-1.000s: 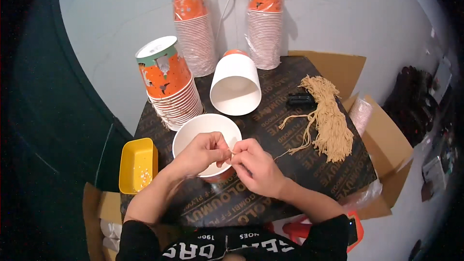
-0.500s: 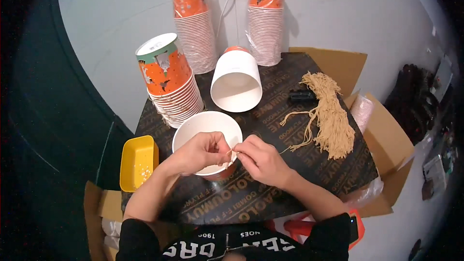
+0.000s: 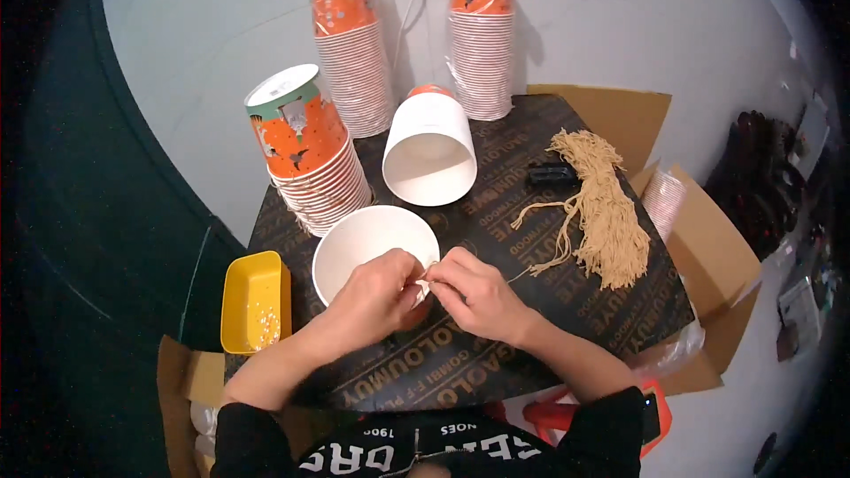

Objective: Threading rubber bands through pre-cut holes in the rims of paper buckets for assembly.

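Observation:
A paper bucket stands upright in front of me, its white inside showing. At its near right rim my left hand is closed in a pinch, with the fingers partly covering the rim. My right hand meets it there, thumb and fingertips pinched on a thin tan cord that trails off to the right. Where the fingertips meet, the cord's end is largely hidden, and the left fingers seem to hold it too. To the right lies a bundle of tan cords with loose strands reaching toward my hands.
A tall stack of orange buckets stands at the left, with another bucket on its side behind. Two plastic-wrapped stacks are against the wall. A yellow tray holds small white pieces. A black object and cardboard boxes are right.
My left hand has turned and dropped slightly, its fingers now lower over the bucket's near rim. My right hand stays pinched at nearly the same spot.

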Demonstrator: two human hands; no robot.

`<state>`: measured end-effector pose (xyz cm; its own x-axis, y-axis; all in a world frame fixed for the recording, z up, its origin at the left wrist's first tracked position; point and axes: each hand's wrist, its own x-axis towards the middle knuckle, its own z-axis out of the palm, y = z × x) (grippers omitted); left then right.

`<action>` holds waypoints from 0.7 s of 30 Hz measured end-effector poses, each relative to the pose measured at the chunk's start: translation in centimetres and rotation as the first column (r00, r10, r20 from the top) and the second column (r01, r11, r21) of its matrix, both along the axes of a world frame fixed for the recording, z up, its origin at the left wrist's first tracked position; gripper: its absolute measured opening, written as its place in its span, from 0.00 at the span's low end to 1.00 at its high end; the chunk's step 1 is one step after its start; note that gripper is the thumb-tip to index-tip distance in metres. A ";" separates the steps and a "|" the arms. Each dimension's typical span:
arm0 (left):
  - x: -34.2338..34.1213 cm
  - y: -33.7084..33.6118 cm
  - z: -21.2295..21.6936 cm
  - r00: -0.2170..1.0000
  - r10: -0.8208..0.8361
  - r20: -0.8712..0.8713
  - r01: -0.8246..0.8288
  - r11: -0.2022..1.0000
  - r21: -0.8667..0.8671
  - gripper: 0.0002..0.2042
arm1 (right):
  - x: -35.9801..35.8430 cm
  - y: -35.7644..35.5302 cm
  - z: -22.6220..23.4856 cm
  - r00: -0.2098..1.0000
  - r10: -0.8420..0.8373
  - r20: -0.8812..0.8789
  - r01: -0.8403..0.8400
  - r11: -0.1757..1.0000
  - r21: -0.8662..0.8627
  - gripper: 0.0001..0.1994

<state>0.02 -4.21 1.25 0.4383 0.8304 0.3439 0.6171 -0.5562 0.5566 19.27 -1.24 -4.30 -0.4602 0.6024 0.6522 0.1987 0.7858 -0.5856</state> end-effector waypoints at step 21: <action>-0.3 -0.3 -0.9 1.000 0.007 -0.001 -0.007 0.993 0.119 0.08 | 0.3 0.3 1.9 0.955 0.244 -0.169 -0.289 0.643 -0.709 0.08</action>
